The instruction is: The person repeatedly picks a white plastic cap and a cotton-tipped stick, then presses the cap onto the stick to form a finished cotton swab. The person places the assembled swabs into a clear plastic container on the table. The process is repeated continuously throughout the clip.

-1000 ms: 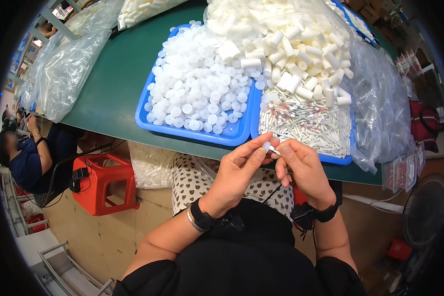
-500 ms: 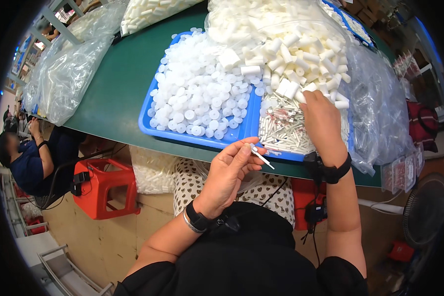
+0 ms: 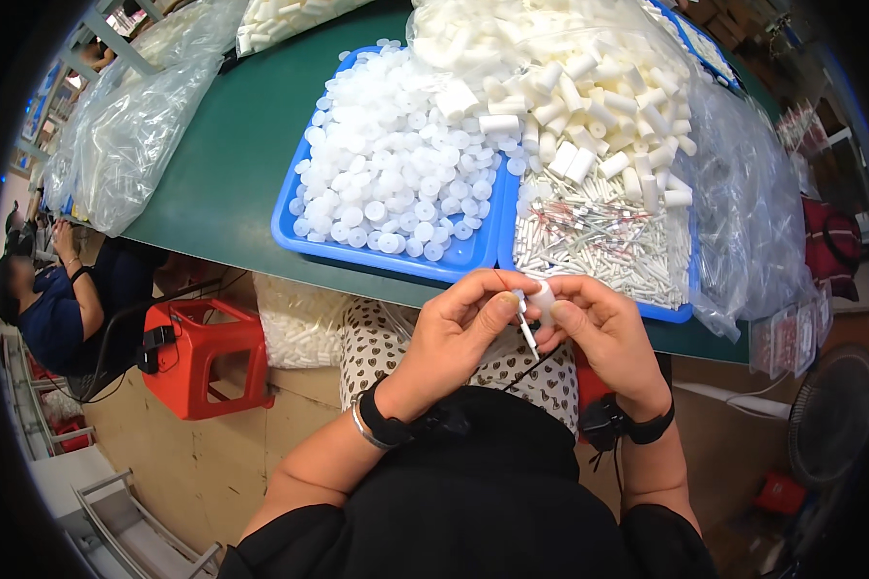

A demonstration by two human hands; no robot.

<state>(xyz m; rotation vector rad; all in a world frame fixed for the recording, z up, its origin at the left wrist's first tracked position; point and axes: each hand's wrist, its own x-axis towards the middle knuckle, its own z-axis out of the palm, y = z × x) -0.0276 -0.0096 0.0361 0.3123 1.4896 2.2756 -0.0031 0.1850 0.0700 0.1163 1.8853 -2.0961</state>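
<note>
While both hands work just below the table edge, the head view shows this:

Left hand: the left hand [image 3: 463, 333] is curled, thumb and fingertips pinching a thin white stick [image 3: 526, 328] that points down between the two hands.

Right hand: the right hand [image 3: 599, 333] is closed around a small white cap [image 3: 543, 294], pressed against the top of the stick; the hands touch.

Where it is: stick and cap are held over the person's lap, just in front of the blue trays, clear of the table.

Left tray: a blue tray [image 3: 377, 256] of hard plastic, heaped with flat round white discs [image 3: 386, 183].

Right tray: a second blue tray [image 3: 671, 311] holding thin white sticks with red marks [image 3: 599, 246], chunky white cylinders [image 3: 589, 116] piled behind them.

Table: a matt green table [image 3: 232, 164], its near edge right above the hands.

Bags: crinkled clear plastic bags [image 3: 126, 145] of pale parts at far left; more clear film [image 3: 753, 212] droops over the right edge.

Floor side: a red stool [image 3: 198, 367] stands at left, near a seated person [image 3: 58, 309] in dark blue; a fan [image 3: 830, 415] is at lower right.

Wrists: dark bands on both.
</note>
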